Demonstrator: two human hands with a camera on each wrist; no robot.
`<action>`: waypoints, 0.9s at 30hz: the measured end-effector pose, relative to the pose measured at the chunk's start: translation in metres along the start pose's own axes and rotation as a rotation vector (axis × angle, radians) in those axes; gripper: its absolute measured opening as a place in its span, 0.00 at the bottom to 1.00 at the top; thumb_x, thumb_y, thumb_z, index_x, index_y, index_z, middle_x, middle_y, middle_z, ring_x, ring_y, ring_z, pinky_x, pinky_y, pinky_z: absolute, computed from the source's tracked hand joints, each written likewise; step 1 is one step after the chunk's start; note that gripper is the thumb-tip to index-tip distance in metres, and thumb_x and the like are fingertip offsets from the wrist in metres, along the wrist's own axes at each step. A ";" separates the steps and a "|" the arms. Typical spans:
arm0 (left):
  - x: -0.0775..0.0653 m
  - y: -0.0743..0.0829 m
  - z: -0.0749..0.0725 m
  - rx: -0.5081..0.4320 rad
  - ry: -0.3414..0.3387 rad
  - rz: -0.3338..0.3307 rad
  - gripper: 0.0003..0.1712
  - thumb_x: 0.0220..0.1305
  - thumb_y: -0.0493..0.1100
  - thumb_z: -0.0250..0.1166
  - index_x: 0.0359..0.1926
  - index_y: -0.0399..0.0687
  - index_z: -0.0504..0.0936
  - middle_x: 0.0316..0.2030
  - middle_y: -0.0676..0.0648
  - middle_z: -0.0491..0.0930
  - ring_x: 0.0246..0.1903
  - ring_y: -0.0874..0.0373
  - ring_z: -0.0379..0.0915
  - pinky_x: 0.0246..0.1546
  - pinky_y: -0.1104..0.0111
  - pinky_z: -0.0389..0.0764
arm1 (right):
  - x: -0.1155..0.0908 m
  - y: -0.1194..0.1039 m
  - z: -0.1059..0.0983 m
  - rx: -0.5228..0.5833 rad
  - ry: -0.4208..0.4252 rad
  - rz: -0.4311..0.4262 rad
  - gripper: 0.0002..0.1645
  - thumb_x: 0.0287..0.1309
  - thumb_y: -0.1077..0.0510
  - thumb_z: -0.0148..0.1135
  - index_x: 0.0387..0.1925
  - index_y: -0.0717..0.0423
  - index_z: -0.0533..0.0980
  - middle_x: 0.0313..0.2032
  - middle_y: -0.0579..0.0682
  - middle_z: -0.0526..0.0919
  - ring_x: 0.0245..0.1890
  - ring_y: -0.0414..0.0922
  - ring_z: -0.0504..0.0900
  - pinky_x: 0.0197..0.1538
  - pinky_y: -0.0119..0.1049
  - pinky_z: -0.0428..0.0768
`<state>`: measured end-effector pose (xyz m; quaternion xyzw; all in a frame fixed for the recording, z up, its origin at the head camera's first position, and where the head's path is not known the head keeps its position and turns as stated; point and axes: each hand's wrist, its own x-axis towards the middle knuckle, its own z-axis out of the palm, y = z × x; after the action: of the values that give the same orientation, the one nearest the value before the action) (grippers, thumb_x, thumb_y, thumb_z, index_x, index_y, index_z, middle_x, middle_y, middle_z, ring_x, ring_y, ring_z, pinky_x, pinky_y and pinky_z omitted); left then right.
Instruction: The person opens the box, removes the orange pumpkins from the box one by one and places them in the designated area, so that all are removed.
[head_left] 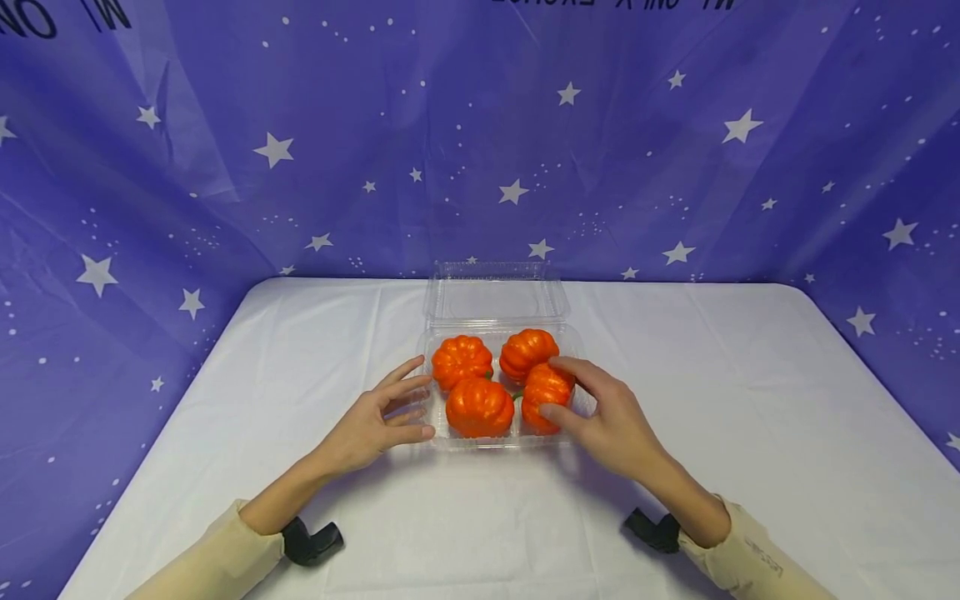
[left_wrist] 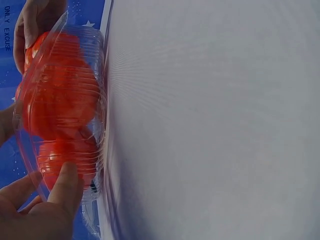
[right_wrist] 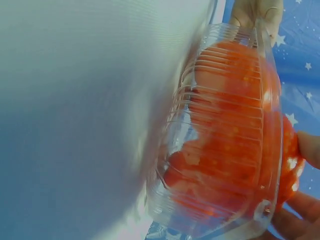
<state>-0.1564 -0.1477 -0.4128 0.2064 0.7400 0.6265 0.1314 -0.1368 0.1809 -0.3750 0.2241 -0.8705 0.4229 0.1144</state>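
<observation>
A clear plastic clamshell container (head_left: 442, 442) lies on the table with its lid (head_left: 497, 298) tilted back at the far side. Several small orange pumpkins sit inside, among them a front-left pumpkin (head_left: 480, 407), a back-left pumpkin (head_left: 462, 362) and a back-right pumpkin (head_left: 528, 353). My right hand (head_left: 611, 421) holds the front-right pumpkin (head_left: 546, 395) between thumb and fingers, at the container's right side. At the opposite side, my left hand (head_left: 367, 429) touches the container wall with extended fingers. The left wrist view shows those fingers (left_wrist: 64, 192) against the clear ribbed plastic.
A white cloth (head_left: 720, 375) covers the table. Behind it hangs a purple-blue backdrop (head_left: 450, 142) with white stars, which also runs along both sides. Black wrist mounts (head_left: 311, 543) stick out from both sleeves near the front.
</observation>
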 end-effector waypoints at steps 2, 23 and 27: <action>0.000 0.000 0.000 0.001 -0.001 0.001 0.41 0.55 0.36 0.75 0.68 0.34 0.68 0.77 0.46 0.47 0.67 0.38 0.61 0.60 0.66 0.73 | 0.000 0.000 -0.001 0.038 0.001 -0.003 0.32 0.51 0.63 0.75 0.59 0.59 0.76 0.55 0.51 0.80 0.57 0.49 0.78 0.61 0.49 0.77; -0.001 0.000 0.001 -0.003 -0.010 0.014 0.42 0.56 0.35 0.74 0.69 0.33 0.66 0.77 0.46 0.46 0.68 0.38 0.59 0.60 0.66 0.73 | -0.011 0.003 -0.016 0.153 0.025 0.058 0.30 0.51 0.64 0.75 0.57 0.56 0.75 0.54 0.49 0.70 0.58 0.47 0.72 0.58 0.48 0.78; -0.001 0.000 0.001 -0.003 -0.011 0.010 0.42 0.56 0.36 0.74 0.69 0.33 0.66 0.77 0.47 0.46 0.68 0.39 0.59 0.60 0.66 0.73 | -0.013 0.004 -0.018 0.159 0.028 0.069 0.31 0.50 0.63 0.76 0.56 0.54 0.74 0.59 0.49 0.70 0.62 0.49 0.70 0.56 0.47 0.80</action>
<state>-0.1554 -0.1475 -0.4130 0.2132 0.7375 0.6269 0.1327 -0.1273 0.2010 -0.3723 0.1967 -0.8397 0.4974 0.0938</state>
